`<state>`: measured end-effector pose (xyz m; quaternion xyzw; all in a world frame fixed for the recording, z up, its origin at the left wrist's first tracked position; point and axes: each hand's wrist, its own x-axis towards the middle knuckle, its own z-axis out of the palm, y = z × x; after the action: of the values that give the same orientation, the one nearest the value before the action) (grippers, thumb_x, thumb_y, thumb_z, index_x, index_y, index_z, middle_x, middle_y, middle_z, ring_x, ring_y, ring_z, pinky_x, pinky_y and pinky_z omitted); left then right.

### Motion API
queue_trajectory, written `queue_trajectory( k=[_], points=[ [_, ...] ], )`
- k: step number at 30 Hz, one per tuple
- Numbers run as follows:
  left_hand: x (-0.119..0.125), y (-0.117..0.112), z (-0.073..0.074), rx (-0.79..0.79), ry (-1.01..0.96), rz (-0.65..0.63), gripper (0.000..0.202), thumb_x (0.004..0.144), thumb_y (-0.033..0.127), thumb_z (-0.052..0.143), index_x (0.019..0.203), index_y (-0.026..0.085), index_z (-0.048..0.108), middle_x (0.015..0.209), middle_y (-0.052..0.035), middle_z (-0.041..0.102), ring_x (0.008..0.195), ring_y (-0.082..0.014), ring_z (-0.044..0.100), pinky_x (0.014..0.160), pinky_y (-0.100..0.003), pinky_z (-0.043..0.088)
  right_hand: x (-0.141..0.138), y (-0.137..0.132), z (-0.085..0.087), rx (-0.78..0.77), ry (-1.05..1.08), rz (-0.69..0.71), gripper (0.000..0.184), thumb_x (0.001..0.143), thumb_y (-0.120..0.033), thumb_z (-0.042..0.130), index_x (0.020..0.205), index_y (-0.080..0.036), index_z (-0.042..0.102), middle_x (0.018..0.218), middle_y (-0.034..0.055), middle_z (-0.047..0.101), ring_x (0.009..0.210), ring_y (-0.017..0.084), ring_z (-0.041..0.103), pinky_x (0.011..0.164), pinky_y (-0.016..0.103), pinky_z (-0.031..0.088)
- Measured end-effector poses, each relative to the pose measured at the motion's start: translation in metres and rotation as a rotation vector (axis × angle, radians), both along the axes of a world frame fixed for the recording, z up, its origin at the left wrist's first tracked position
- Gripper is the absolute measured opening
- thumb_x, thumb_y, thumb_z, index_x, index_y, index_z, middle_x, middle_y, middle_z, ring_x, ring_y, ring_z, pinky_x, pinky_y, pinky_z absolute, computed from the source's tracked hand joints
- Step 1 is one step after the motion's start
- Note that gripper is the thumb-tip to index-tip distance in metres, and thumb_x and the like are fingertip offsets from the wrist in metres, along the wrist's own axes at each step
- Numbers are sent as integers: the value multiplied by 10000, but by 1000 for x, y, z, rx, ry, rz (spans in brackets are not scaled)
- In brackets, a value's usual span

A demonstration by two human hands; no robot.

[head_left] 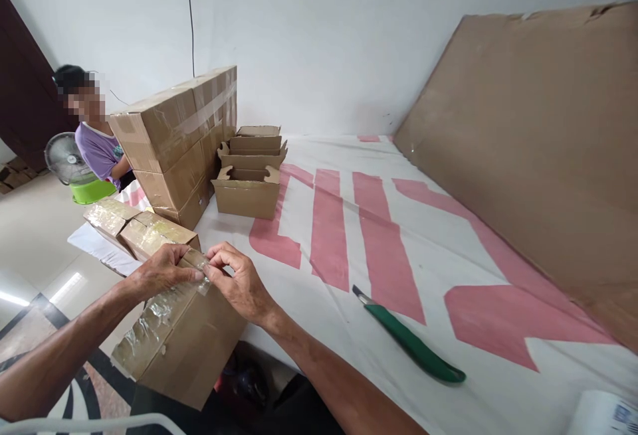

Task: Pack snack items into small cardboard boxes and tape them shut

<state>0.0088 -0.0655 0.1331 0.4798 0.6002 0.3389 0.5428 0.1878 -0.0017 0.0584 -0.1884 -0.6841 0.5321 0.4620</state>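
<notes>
A brown cardboard box [184, 342] wrapped in clear tape sits at the near edge of the table, partly over the edge. My left hand [159, 269] rests on its top with the fingers pinched on the tape [202, 282] at the box's upper corner. My right hand [242, 282] meets it from the right, fingertips pinched on the same bit of clear tape. A green utility knife [411, 345] with its blade out lies on the cloth to the right, apart from both hands.
Two more taped boxes [134, 226] lie behind the held one. Large stacked cartons [179, 143] and small open cardboard boxes [249, 186] stand farther back. A big cardboard sheet [538, 149] leans at right. A person [97, 146] sits at left beside a fan [64, 159]. The table cloth [399, 222] is white and pink.
</notes>
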Motion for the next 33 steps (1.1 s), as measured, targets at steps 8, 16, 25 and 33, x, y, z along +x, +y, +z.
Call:
queue_trajectory(
  k=[8, 16, 25, 33],
  points=[
    [-1, 0, 0, -24, 15, 11, 453, 648, 450, 952, 888, 124, 749, 737, -27, 709, 658, -158, 641, 613, -259, 488, -1, -3, -2, -33, 53, -27, 178, 869, -286, 665, 712, -247, 590, 919, 41, 688, 833, 198, 621, 807, 344, 517],
    [1, -1, 2, -42, 19, 50, 455, 603, 418, 968, 872, 136, 734, 783, -35, 745, 668, -151, 652, 616, -252, 501, 0, -3, -2, -92, 66, -7, 158, 876, -323, 662, 756, -230, 615, 943, 45, 710, 838, 188, 630, 806, 329, 515],
    [4, 0, 2, 13, 150, 63, 493, 527, 322, 970, 878, 138, 678, 728, 7, 690, 652, -137, 608, 587, -234, 465, -4, 4, -12, -247, 96, 75, 199, 832, -393, 731, 868, -222, 636, 903, 17, 697, 806, 170, 604, 772, 309, 510],
    [3, -3, -7, 63, 196, 57, 535, 558, 362, 949, 946, 130, 662, 743, 4, 660, 656, -132, 573, 576, -229, 459, -6, 23, -27, -353, 113, 318, 264, 803, -438, 794, 822, -205, 670, 898, 20, 680, 807, 155, 583, 755, 295, 483]
  ],
)
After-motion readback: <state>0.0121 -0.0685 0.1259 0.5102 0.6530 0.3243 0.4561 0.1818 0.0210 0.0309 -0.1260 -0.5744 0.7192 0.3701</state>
